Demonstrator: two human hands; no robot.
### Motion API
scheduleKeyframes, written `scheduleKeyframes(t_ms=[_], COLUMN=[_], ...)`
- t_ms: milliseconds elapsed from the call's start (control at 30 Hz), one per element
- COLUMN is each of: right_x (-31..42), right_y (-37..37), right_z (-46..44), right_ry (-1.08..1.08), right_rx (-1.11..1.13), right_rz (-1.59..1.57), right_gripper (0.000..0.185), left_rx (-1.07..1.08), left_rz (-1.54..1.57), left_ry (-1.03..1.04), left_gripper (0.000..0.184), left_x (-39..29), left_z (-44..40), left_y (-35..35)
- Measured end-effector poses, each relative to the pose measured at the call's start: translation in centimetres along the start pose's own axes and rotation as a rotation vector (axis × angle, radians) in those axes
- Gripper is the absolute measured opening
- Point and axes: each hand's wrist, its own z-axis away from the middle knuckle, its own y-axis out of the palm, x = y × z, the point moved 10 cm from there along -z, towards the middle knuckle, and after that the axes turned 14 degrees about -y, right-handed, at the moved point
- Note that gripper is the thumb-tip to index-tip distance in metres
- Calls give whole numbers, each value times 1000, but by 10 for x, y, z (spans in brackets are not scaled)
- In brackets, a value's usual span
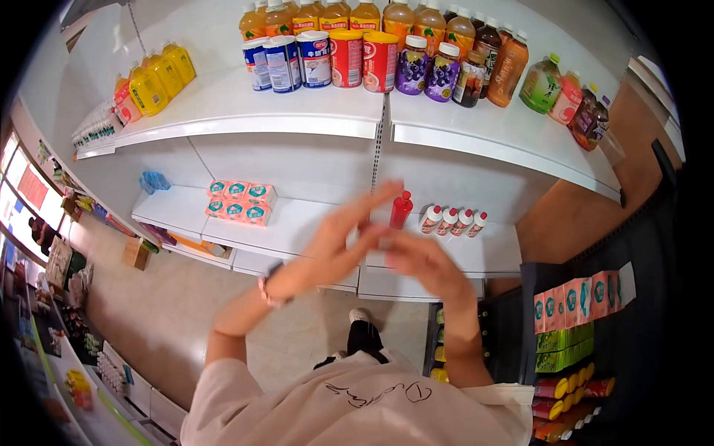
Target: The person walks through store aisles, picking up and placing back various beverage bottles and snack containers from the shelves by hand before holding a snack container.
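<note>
In front of the lower shelf, my left hand [338, 241], with a dark watch and a bracelet at its wrist, is raised with its fingers stretched out. My right hand [431, 264] comes in from the other side, fingers extended towards the left one. Both are smeared by motion, and nothing shows in either. Their fingertips overlap in view; whether they touch I cannot tell. Just beyond them a red bottle [402, 211] stands upright on the lower shelf [487, 253]. Beside it are several white bottles with red caps [448, 221].
The upper shelf [253, 119] bears cans [313, 59], juice bottles [444, 72] and yellow bottles [159, 78]. A pink tissue stack [239, 203] sits lower left. At right, a dark rack holds pink cartons [569, 303] and green packs [563, 346]. My shoe [359, 316] is on the floor.
</note>
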Motion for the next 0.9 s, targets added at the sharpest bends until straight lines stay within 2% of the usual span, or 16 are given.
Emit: scheduleKeyframes(t_ms=[33, 100, 167, 200, 233, 267, 333, 367, 433, 500, 567, 600, 767, 833, 867, 900], right_x=[23, 48, 65, 60, 56, 48, 36, 35, 22, 9, 9, 9, 15, 17, 13, 14], right_y=[-25, -74, -106, -125, -137, -152, -177, -179, -184, -190, -180, -180, -178, -181, -184, -181], right_z=[-19, -60, -100, -115, -129, -141, -162, -166, -172, -178, -169, -170, -189, -197, -198, -203], right_ry=[-220, -258, -431, -452, -454, -378, -323, -330, -242, -246, -297, -361, -419, -321, -181, -187], right_rx=[-39, -192, -197, -220, -221, -252, -281, -278, -278, -279, -372, -392, -427, -442, -455, -447], right_rz=[339, 739, 1033, 1132, 1125, 1162, 1203, 1204, 1078, 1172, 1186, 1179, 1205, 1104, 1045, 1047], right_gripper=[50, 59, 60, 61, 61, 62, 68, 68, 71, 77, 82, 83, 79, 81, 83, 83], left_rx=[-100, -206, -299, -351, -401, -399, -700, -706, -543, -540, -396, -349, -365, -477, -508, -517], left_rz=[-85, -245, -304, -528, -753, -758, -1074, -1078, -1179, -1132, -1060, -932, -875, -995, -1079, -1082], left_ry=[155, 335, 320, 289, 255, 252, 634, 635, 327, 310, 253, 300, 245, 464, 440, 438], left_gripper=[44, 37, 28, 28, 30, 30, 39, 39, 46, 45, 41, 39, 47, 57, 60, 60], left_x=[-10, -31, -33, -27, -21, -4, 11, 15, 48, 41, 42, 45, 37, 24, 26, 28], left_z=[-22, -75, -133, -164, -196, -230, -258, -261, -287, -283, -271, -266, -262, -262, -265, -271], left_y=[-10, -31, -51, -53, -57, -67, -68, -67, -68, -71, -67, -66, -79, -81, -83, -88])
